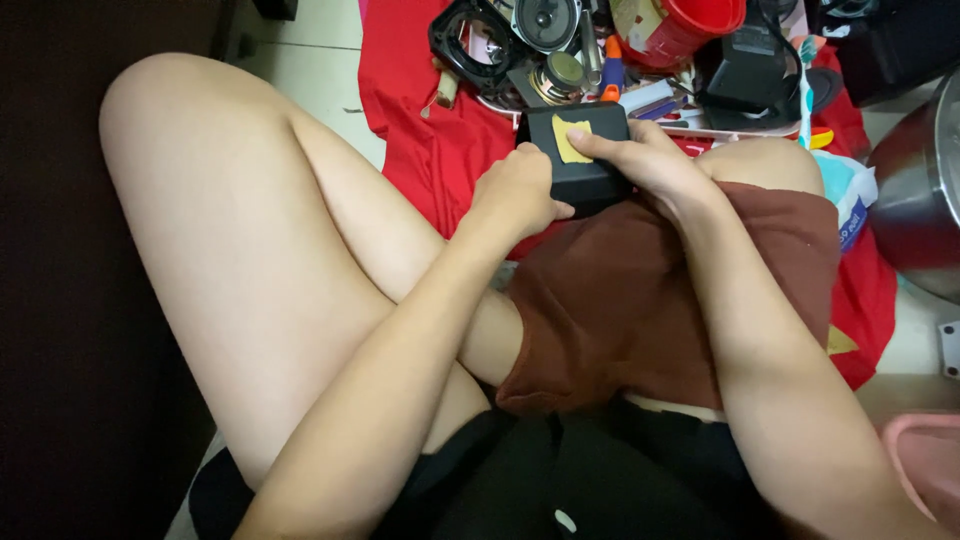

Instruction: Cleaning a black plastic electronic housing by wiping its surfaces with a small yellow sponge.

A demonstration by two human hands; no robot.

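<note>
Both of my hands are closed on the same small black box with a scrap of yellow tape on its top face [578,150], which sits propped on my lap just above the edge of my brown shorts [640,300] and in front of the red cloth [430,140] spread on the floor. I have my left hand [518,192] wrapped round the box's near left corner, thumb lying along its lower front edge, while my right hand [655,165] clamps the right side from above, its fingers reaching across the top until they touch the yellow tape. The box's longer side runs left to right between my two grips, so it lies squarely between the hands. Beyond it, well apart, a red plastic bucket [690,25] and a round grey loudspeaker cone [545,22] lie among clutter.
</note>
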